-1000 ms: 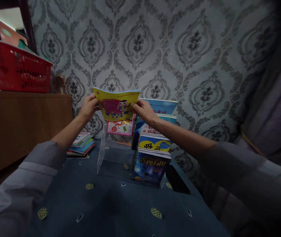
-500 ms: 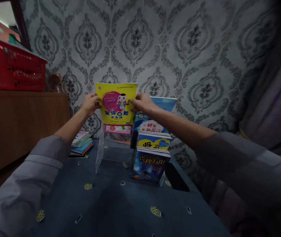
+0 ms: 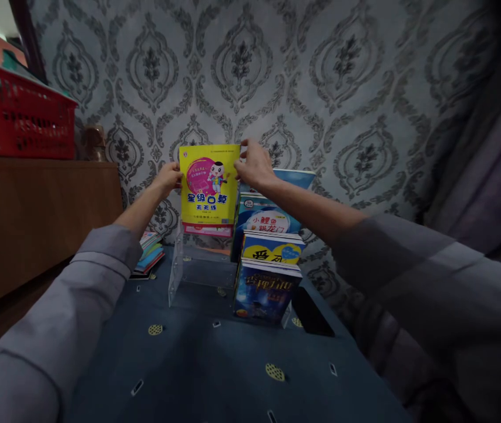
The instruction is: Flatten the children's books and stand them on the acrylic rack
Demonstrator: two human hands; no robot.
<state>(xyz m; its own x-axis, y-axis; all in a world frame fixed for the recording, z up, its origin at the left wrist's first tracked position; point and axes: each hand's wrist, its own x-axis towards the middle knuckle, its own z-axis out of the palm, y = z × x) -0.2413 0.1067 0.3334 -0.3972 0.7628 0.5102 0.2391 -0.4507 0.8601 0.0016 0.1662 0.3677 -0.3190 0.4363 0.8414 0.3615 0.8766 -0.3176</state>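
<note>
A yellow workbook [image 3: 208, 205] with a cartoon child on its cover stands upright at the back tier of a clear acrylic book rack [image 3: 177, 264]. My left hand [image 3: 170, 178] grips its left edge, fingers bent and pressed to the side. At the upper right edge, my right hand [image 3: 256, 164] holds it with thumb and curled fingers. Below the yellow cover shows a strip of a pink book [image 3: 208, 230]. Right of it, books stand in stepped rows: a blue-teal book [image 3: 268, 220], a yellow-and-blue book [image 3: 272, 249] and a dark blue book [image 3: 265, 294] in front.
A short pile of books [image 3: 148, 254] lies left of the rack on the blue patterned tablecloth [image 3: 206, 370]. A flat black object [image 3: 312, 311] lies at the right. On the wooden cabinet [image 3: 43, 217] stands a red basket [image 3: 25, 114]. Patterned wallpaper [image 3: 241, 64] rises behind.
The yellow workbook has straightened and sits slightly farther back. Both thumbs have slid from its cover towards its side edges, and my right hand has risen a little.
</note>
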